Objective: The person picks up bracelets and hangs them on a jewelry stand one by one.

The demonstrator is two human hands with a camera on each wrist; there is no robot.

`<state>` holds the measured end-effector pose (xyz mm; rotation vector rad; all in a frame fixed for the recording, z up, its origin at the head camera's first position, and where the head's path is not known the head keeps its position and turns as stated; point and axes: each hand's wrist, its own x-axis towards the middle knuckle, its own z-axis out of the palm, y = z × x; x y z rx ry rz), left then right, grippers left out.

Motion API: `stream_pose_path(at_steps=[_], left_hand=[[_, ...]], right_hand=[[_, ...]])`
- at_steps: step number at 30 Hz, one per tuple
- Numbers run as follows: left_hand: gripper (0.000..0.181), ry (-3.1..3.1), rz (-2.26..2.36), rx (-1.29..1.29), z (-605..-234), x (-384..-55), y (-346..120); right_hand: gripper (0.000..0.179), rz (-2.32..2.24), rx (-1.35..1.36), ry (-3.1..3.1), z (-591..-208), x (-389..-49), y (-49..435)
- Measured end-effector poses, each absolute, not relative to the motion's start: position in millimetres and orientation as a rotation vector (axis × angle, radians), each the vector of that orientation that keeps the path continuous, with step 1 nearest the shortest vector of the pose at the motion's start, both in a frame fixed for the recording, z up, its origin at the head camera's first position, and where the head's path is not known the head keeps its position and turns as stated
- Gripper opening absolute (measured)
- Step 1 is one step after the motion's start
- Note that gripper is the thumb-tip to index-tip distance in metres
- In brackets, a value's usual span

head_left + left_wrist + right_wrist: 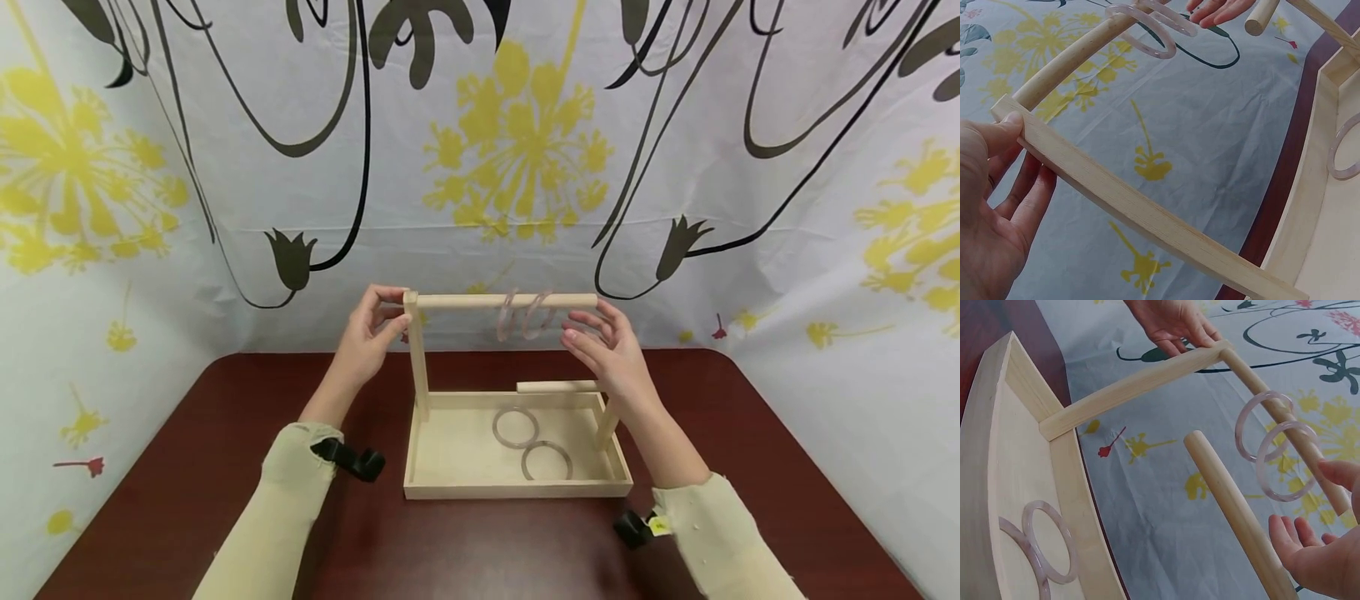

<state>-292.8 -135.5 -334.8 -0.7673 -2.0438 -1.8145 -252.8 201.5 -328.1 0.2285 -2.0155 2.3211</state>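
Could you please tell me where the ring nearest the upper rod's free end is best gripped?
I'd pinch the ring by its lower rim, coming from the right, the free end of the upper rod: that rim hangs clear below the rod, and the right hand is nearby.

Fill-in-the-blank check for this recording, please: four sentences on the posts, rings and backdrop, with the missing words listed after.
1. The tall post is gripped near its top by the person's ____ hand.
2. The upper rod has ____ hanging rings on it.
3. The short post stands at the ____ end of the tray, as the person sees it.
4. The large blooms on the backdrop are coloured ____.

Missing words: left; two; right; yellow.
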Motion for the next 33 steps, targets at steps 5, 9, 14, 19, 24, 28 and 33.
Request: stream_pose_path(at_steps=[5, 9, 14, 19, 24, 28, 33], left_hand=[[0.032, -2.057, -1.811, -0.758, -335, -293, -136], [0.032, -2.062, -1.823, -0.745, -336, -293, -136], [0.032, -2.055, -1.821, -0.743, -336, -292, -137], [0.032, -2.057, -1.821, -0.741, -335, -293, -137], [0.031, -2.055, -1.828, -0.737, -334, -293, -136], [0.031, -2.058, -1.828, -0.743, -333, -292, -135], [0.031, -2.058, -1.835, -0.739, -333, -293, -135]], right_hand=[[0.078, 2.319, 0.245, -2.032, -329, -252, 203], [0.077, 2.307, 0.266, -2.051, -329, -250, 206], [0.074, 2.309, 0.289, -2.04, -328, -249, 211], [0.071, 2.293, 0.31, -2.034, -328, -247, 217], [0.066, 2.224, 0.371, -2.04, -328, -244, 226], [0.047, 2.17, 0.444, -2.035, -330, -243, 235], [0.037, 1.994, 0.459, -2.151, -335, -242, 246]])
